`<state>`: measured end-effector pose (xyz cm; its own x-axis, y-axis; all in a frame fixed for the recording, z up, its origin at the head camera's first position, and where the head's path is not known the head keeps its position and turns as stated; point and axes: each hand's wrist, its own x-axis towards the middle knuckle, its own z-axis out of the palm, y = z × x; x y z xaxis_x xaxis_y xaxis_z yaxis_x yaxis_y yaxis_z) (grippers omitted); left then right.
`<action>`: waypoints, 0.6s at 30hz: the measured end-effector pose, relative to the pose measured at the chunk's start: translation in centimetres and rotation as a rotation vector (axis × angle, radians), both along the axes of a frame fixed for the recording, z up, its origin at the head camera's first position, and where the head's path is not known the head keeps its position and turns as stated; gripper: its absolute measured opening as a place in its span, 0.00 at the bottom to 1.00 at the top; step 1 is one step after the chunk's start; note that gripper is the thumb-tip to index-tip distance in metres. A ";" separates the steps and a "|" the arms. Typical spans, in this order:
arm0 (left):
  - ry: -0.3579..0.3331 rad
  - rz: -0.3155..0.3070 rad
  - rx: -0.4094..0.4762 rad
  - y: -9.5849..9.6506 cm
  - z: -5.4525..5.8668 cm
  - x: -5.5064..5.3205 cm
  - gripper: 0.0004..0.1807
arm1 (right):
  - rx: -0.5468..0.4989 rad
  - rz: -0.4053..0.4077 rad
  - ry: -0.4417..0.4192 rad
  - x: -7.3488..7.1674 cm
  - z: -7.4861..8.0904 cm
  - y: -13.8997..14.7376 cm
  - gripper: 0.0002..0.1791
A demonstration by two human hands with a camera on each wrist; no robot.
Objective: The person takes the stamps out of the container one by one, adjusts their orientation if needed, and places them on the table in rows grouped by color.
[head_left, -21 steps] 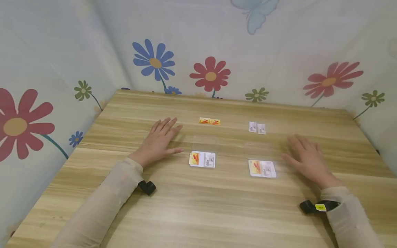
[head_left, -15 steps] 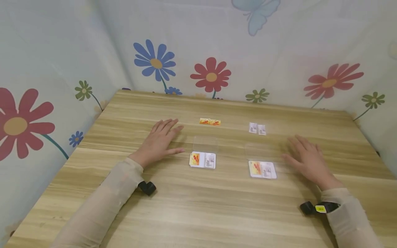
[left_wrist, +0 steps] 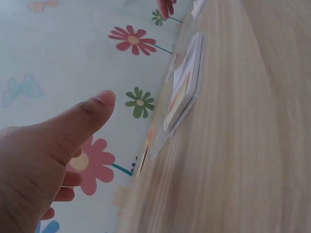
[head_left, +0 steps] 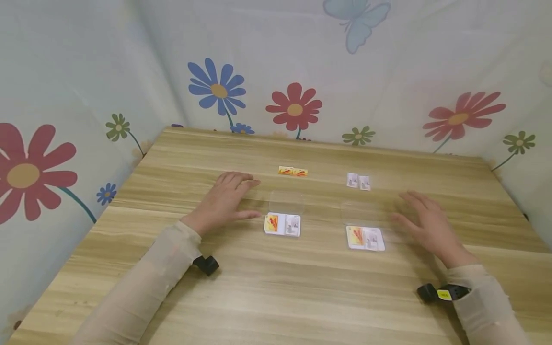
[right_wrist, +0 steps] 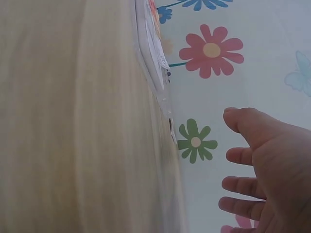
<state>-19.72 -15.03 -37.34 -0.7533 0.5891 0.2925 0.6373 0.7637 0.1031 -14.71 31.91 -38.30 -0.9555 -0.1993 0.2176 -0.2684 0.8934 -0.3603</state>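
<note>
My left hand [head_left: 224, 199] and right hand [head_left: 434, 230] are both released, fingers loose, holding nothing. Between them, around the worktop's [head_left: 302, 302] middle, lie a white, round-cornered, rectangular left card stack [head_left: 282, 224] just beside my left thumb, and a matching right card stack [head_left: 365, 238], slightly closer to the near edge; each shows an orange picture and a grey picture. A clear, rectangular plastic flap [head_left: 286, 202] lies beyond the left stack. Towards the far edge are 2 orange-and-yellow rectangular paper-like cards [head_left: 300, 172] and, further right, 2 grey-and-white rectangular paper-like cards [head_left: 352, 180]. I expect the stacks to be light, fairly stiff and slippery, best taken by their short sides; the small cards, probably thin and easily creased, want pinching at a corner.
</note>
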 end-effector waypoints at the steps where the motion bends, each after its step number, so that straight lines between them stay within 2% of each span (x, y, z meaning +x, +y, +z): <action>1: -0.002 -0.005 0.006 0.1 0.1 0.1 0.43 | 0.001 -0.001 0.007 0.1 0.1 -0.1 0.33; 7: -0.026 -0.026 0.019 0.5 0.4 0.4 0.41 | -0.006 0.019 0.057 0.3 0.2 -0.7 0.28; 18: -0.002 -0.076 0.021 0.9 0.6 0.6 0.40 | -0.023 0.038 0.072 0.4 0.9 -1.8 0.26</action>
